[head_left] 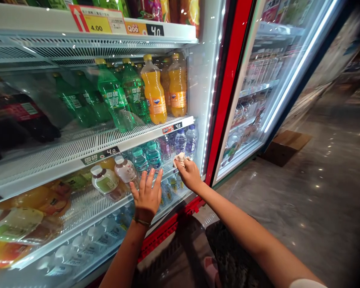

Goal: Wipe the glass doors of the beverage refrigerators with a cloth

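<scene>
My left hand, with a thin dark band at its wrist, is spread open in front of the lower fridge shelf. It appears to lie flat against the clear front, though contact is hard to confirm. Beyond its fingertips stand teal-capped bottles and a white-capped bottle. My right hand is closed around a crumpled whitish cloth, which sticks out past the fingers. Just behind the cloth are small purple-capped bottles. Most of the cloth is hidden in the grip.
Orange soda bottles and green soda bottles fill the shelf above. A red frame borders the fridge. To the right are a second lit fridge, a cardboard box and grey floor.
</scene>
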A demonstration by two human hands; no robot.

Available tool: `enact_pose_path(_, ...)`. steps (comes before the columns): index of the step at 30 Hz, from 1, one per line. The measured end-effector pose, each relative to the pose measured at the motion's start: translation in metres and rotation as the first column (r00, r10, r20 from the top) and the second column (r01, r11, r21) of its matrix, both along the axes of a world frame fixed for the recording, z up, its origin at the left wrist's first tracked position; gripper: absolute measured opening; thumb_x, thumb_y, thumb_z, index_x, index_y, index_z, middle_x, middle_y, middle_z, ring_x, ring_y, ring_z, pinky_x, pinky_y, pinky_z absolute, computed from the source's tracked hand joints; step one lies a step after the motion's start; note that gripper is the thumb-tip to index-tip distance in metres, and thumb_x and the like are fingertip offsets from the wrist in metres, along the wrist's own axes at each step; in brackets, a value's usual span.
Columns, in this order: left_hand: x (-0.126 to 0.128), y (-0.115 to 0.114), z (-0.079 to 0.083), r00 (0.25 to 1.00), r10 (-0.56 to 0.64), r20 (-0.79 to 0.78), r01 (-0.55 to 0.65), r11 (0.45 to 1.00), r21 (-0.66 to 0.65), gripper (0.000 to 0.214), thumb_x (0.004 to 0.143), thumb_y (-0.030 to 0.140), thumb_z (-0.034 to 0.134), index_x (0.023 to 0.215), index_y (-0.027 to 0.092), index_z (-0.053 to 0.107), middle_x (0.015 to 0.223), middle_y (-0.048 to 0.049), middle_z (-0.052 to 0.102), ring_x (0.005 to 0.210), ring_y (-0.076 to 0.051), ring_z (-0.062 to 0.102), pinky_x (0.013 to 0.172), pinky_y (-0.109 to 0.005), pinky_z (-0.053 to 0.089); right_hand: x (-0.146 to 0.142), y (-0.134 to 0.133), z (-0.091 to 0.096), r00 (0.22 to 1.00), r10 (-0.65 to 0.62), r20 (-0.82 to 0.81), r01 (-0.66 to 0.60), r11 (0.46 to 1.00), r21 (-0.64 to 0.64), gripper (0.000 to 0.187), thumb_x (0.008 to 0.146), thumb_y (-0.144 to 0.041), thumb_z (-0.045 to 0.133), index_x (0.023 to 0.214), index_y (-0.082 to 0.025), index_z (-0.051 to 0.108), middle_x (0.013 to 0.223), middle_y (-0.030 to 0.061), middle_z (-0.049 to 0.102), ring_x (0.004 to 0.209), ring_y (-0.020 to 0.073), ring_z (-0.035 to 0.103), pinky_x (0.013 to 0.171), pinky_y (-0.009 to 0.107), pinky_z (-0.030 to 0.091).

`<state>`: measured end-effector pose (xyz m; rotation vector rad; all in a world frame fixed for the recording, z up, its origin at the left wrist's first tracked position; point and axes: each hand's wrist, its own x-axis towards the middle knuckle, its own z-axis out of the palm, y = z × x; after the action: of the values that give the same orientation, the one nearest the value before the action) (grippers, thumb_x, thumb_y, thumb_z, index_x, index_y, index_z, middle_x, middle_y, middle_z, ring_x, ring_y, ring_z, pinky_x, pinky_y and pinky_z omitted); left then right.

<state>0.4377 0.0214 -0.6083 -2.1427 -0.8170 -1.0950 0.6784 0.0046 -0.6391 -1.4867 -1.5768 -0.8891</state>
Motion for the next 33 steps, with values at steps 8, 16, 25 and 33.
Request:
enact_pose_path(8,0.000,0.002,-0.001,0.999,-0.038,0.032,0.038,0.999,-0.006,0.067,0.094,0.025,0.065,0.156,0.032,0.042,0.149,-0.0078,0.060,0.152,-0.027,0.037,0.129,-0.051,-0.009,0.054,-0.004,0.025,0.818,-0.248,-0.519,0.301,0.953,0.019,0.062,0.096,-0.017,0.038,0.158,-0.021,0.038,0.103,0.0087,0.048,0.087,0.0212,0.055,0.076,0.032,0.050)
enact_pose_path(16,0.004,0.000,-0.001,0.999,0.047,0.018,-0.048,0.997,0.068,0.064,0.094,0.029,0.067,0.154,0.031,0.045,0.146,-0.0089,0.062,0.154,-0.028,0.033,0.130,-0.054,-0.002,0.008,-0.006,0.035,0.997,-0.033,-0.070,0.025,0.994,-0.106,0.055,0.098,-0.016,0.045,0.147,-0.038,0.055,0.103,0.0072,0.053,0.089,0.0211,0.052,0.079,0.032,0.045)
enact_pose_path(25,0.005,-0.001,-0.001,0.999,0.029,0.041,-0.030,0.999,0.027,0.064,0.095,0.024,0.065,0.155,0.033,0.044,0.150,-0.0081,0.058,0.153,-0.028,0.035,0.130,-0.053,-0.003,0.053,-0.003,0.059,0.796,-0.252,-0.550,0.313,0.950,0.017,0.069,0.095,-0.017,0.037,0.163,-0.025,0.028,0.101,0.0075,0.044,0.082,0.0205,0.053,0.071,0.031,0.050)
enact_pose_path(33,0.001,-0.001,-0.001,0.999,0.043,-0.003,-0.043,0.999,0.028,0.066,0.095,0.025,0.065,0.156,0.030,0.043,0.151,-0.0095,0.057,0.156,-0.028,0.028,0.130,-0.054,-0.004,0.002,-0.003,0.018,0.999,-0.035,-0.016,0.034,0.996,-0.080,0.051,0.097,-0.016,0.047,0.140,-0.039,0.060,0.107,0.0069,0.054,0.093,0.0216,0.052,0.085,0.034,0.049)
